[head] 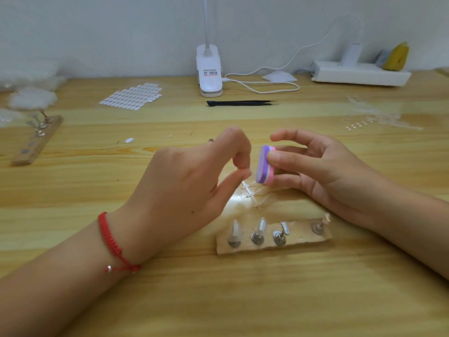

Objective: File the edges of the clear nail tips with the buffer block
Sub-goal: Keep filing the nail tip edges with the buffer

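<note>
Wood-grain table [73, 190]; seemingly whitish wall [97, 32]

Left pinch: thumb and forefinger of the left hand [184, 183] are pressed together; whether a tip is held between them cannot be told.
Block [262, 166]: its far side is covered by fingers of the right hand [325, 171].
Forearms: both are cut off by the edges of the view.
Lamp [209, 69]: the neck is cut off at the top; its label print is too small to be read.
Yellow thing [398, 57]: blurred, not identified.
Fluff [31, 96]: blurred at the left edge.
</note>
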Demonstrator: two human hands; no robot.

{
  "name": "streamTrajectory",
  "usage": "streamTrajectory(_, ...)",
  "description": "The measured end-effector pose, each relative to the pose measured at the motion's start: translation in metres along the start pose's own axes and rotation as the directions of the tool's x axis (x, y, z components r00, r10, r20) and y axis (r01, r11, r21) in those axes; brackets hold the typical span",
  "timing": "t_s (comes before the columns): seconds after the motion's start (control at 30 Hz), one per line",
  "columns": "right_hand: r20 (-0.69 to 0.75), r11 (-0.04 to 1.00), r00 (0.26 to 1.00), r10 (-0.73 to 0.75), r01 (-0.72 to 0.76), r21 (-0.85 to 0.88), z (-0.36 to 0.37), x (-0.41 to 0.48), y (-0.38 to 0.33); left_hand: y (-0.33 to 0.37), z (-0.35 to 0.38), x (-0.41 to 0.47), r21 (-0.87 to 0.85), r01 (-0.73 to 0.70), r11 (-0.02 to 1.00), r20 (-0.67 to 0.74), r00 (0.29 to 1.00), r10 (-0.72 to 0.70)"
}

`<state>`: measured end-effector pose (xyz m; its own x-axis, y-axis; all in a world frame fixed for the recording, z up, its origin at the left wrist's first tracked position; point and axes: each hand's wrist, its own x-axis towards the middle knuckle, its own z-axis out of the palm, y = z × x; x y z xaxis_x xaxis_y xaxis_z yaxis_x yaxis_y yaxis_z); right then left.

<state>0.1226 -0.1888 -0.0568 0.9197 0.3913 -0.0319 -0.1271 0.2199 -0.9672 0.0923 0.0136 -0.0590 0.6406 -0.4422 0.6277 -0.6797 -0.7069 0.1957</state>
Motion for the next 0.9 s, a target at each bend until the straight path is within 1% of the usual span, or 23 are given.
streamTrajectory(0.07, 0.001, 1.0, 1.0, 0.007, -0.007, -0.008, 0.0001, 0.0001, 0.0002, 0.0008, -0.0004, 0.0008, -0.042, 0.017, 0.999, -0.019, 1.0, -0.018)
streamTrajectory(0.2, 0.005, 1.0, 1.0, 0.009, -0.009, -0.021, -0.0005, 0.0003, 0.0002, 0.0015, -0.0004, 0.0006, -0.075, -0.005, 0.997, -0.007, 1.0, 0.005)
streamTrajectory(0.37, 0.008, 1.0, 1.0, 0.007, -0.007, -0.008, -0.001, 0.0001, -0.0002, -0.0006, -0.0009, 0.0002, -0.031, -0.018, 0.999, 0.006, 1.0, 0.018)
streamTrajectory(0.53, 0.01, 0.999, 1.0, 0.0, 0.001, -0.042, -0.0001, -0.0002, 0.0008, 0.0009, 0.0014, -0.0014, -0.068, -0.023, 0.997, 0.0, 1.0, 0.023)
streamTrajectory(0.63, 0.011, 0.999, 1.0, -0.009, 0.009, -0.043, 0.0008, -0.0005, 0.0014, 0.0006, 0.0016, -0.0017, -0.117, 0.002, 0.993, 0.003, 1.0, -0.002)
streamTrajectory(0.77, 0.019, 0.999, 1.0, -0.021, 0.021, -0.041, 0.0004, -0.0005, 0.0023, 0.0014, 0.002, -0.0012, -0.227, 0.056, 0.972, -0.001, 0.998, -0.057)
streamTrajectory(0.9, 0.023, 1.0, 1.0, -0.004, 0.004, -0.003, -0.0028, 0.0002, 0.0016, -0.0015, 0.0021, -0.0003, -0.19, 0.054, 0.98, 0.022, 0.998, -0.051)
